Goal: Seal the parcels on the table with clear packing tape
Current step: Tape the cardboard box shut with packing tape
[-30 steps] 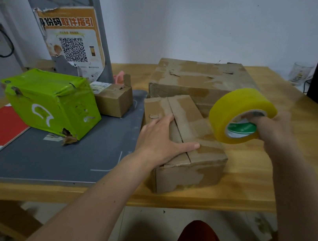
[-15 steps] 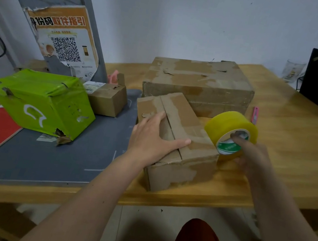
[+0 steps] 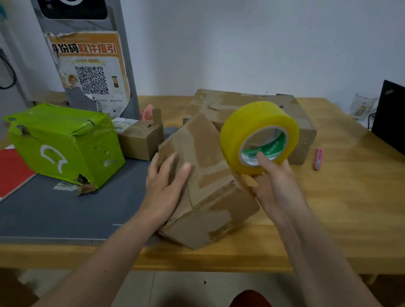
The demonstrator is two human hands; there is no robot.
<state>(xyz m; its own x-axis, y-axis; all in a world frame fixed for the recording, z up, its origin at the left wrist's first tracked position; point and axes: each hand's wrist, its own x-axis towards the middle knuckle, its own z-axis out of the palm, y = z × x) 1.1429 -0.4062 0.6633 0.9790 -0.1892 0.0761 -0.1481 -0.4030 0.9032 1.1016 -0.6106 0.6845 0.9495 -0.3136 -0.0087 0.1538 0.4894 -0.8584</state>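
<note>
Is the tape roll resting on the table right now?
No. The right hand holds the tape roll up in the air, above the cardboard box and off the table.

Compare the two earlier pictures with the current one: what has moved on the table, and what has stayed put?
The right hand has lifted the tape roll back up off the table, gripping it through its core. The cardboard box under the left hand has tipped up and turned; that hand stays flat on it. The green parcel, the small box and the large box have not moved.
</note>
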